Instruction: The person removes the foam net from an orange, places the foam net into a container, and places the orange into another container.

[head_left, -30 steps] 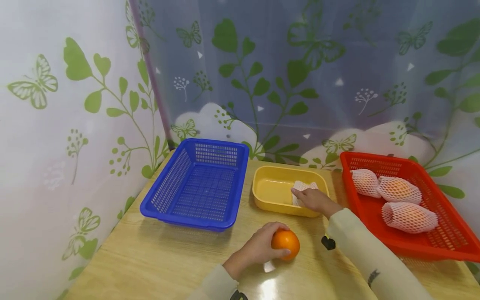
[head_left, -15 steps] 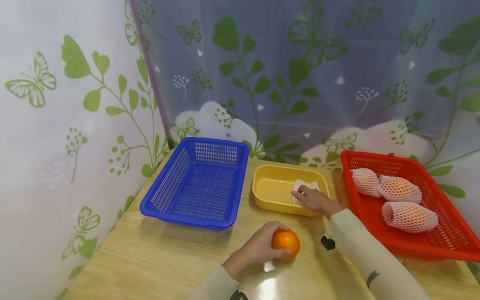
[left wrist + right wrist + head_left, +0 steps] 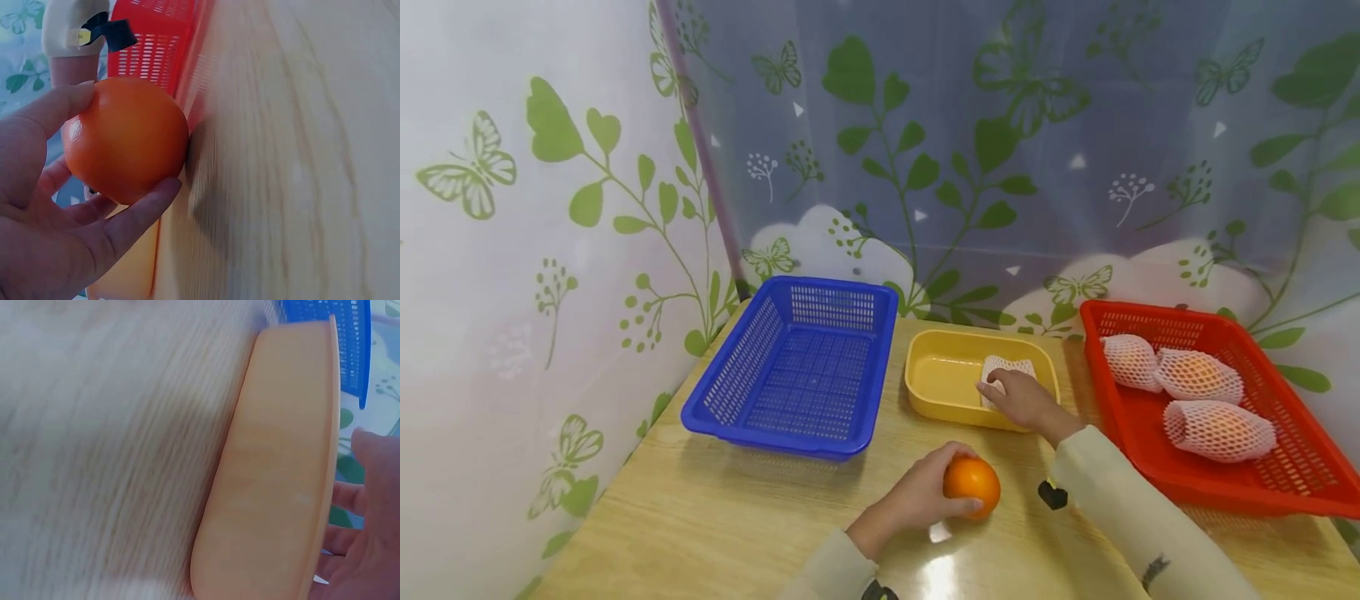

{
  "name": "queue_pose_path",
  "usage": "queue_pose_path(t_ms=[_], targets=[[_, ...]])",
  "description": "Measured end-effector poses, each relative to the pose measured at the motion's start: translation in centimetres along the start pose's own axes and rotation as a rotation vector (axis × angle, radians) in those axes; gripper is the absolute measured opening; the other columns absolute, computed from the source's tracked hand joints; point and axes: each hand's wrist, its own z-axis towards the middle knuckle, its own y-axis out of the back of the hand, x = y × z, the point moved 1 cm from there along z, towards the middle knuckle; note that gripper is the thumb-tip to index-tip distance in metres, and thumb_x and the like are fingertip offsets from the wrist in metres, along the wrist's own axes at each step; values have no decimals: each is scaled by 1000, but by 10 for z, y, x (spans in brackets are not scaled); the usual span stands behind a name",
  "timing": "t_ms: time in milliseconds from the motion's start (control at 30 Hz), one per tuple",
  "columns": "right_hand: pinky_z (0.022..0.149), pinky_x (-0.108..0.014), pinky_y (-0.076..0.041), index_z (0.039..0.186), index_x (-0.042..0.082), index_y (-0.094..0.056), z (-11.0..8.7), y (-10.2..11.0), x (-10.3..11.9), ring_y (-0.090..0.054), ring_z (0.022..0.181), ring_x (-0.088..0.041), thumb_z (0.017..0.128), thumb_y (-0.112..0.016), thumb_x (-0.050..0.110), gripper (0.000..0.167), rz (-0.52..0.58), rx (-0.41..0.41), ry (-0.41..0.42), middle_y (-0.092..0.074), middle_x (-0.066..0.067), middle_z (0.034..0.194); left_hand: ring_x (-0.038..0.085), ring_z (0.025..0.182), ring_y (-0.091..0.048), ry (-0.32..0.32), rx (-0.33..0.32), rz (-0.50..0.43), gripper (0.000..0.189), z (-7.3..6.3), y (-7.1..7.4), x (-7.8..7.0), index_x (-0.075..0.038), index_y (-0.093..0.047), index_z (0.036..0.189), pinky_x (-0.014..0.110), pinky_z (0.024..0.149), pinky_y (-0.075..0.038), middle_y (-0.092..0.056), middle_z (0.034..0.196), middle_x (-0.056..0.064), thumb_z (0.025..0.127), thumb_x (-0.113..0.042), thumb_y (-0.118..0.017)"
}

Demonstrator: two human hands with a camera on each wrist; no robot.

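My left hand (image 3: 917, 492) grips a bare orange (image 3: 973, 487) on the table, in front of the yellow tray (image 3: 940, 408). In the left wrist view the thumb and fingers curve round the sides of the orange (image 3: 128, 140). My right hand (image 3: 1026, 400) reaches into the right end of the yellow tray, over a white foam net (image 3: 1000, 367) lying there. Seen from the right wrist, the thumb stands apart from the loosely bent fingers (image 3: 344, 537) beyond the tray's rim. That hand covers part of the net.
At the left stands a blue basket (image 3: 786, 446) with slotted walls. A red basket (image 3: 1150, 450) on the right holds several net-wrapped fruits, one of them a fruit in a foam sleeve (image 3: 1221, 433) near the front. Patterned curtains (image 3: 925, 167) close off the back and left of the table.
The foam net and my right hand have shifted slightly to the left inside the yellow tray, with the right fingers bending a little. My left hand and the orange stay in place.
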Motion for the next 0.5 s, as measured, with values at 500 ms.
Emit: queue_pose_path(t_ms=[500], targets=[[105, -59, -34, 139, 0, -47, -11, -12, 27, -43, 130, -42, 95, -61, 41, 62, 157, -180, 18, -48, -23, 141, 19, 113, -55, -53, -21, -80, 64, -18, 40, -25, -10, -53, 137, 23, 82, -52, -57, 131, 6, 82, -28, -79]])
